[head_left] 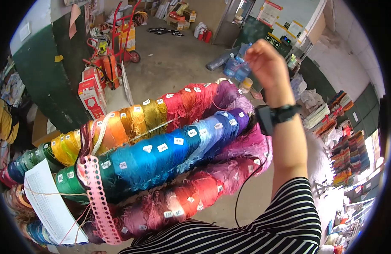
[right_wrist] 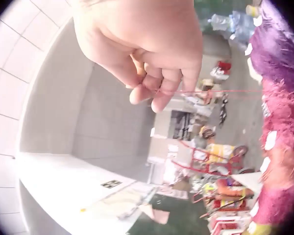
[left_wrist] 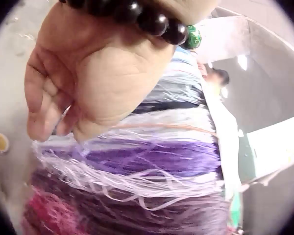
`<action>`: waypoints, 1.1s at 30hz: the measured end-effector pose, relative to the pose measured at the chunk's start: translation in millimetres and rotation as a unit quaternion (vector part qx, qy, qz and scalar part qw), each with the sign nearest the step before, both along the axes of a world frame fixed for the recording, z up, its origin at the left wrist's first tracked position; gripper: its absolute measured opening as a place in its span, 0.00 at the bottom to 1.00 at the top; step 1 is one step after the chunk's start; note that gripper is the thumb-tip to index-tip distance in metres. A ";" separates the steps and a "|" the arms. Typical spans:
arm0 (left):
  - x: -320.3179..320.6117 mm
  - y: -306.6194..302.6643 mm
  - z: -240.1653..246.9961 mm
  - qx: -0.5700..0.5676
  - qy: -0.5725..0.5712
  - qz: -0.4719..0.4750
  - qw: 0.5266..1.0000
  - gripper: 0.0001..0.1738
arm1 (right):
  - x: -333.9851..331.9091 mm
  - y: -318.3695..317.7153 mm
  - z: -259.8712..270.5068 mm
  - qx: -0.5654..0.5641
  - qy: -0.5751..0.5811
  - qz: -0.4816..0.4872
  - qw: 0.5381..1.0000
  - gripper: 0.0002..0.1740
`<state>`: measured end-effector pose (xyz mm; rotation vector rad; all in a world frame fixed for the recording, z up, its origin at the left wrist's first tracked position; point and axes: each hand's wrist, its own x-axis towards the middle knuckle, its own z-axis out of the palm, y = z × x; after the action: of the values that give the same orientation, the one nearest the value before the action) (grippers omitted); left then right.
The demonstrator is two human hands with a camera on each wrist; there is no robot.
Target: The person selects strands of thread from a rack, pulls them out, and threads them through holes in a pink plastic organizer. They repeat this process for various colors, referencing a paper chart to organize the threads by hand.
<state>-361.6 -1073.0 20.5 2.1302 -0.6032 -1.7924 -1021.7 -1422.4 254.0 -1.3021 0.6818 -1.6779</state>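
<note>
My right hand point(head_left: 267, 70) is raised above the far right end of the rows of coloured thread point(head_left: 140, 161). In the right wrist view the thumb and fingertips of that hand point(right_wrist: 142, 49) pinch a thin red thread point(right_wrist: 220, 91), which runs taut to the red bundle point(right_wrist: 281, 105). My left hand point(left_wrist: 95, 78), wearing dark beads point(left_wrist: 152, 22), hangs with loosely bent fingers beside white and purple strands point(left_wrist: 157, 159); nothing shows in its grip. The head view does not show it.
A pink perforated strip point(head_left: 100, 199) and a printed sheet point(head_left: 51, 203) lie over the thread rows at the left. Beyond stand red boxes point(head_left: 90, 95), a red hand truck point(head_left: 129, 31) and water bottles point(head_left: 235, 67). A black cable hangs at the right end.
</note>
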 end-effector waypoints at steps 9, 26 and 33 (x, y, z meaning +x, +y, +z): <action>20.0 -78.3 63.8 -0.343 0.071 -0.196 0.916 0.21 | 155.1 229.0 154.6 -0.317 0.239 0.174 0.901 0.14; -32.7 -161.4 18.2 -0.415 0.077 -0.197 0.885 0.08 | 429.5 178.4 -217.2 0.177 0.366 0.061 0.912 0.11; -47.4 -173.5 3.6 -0.442 0.136 -0.130 0.877 0.16 | 434.0 170.0 -230.0 0.214 0.363 0.058 0.905 0.10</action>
<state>-409.0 -1246.5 24.1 1.1944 -1.3511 -1.4481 -587.7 -1252.5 24.0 -1.5862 1.2922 -0.8335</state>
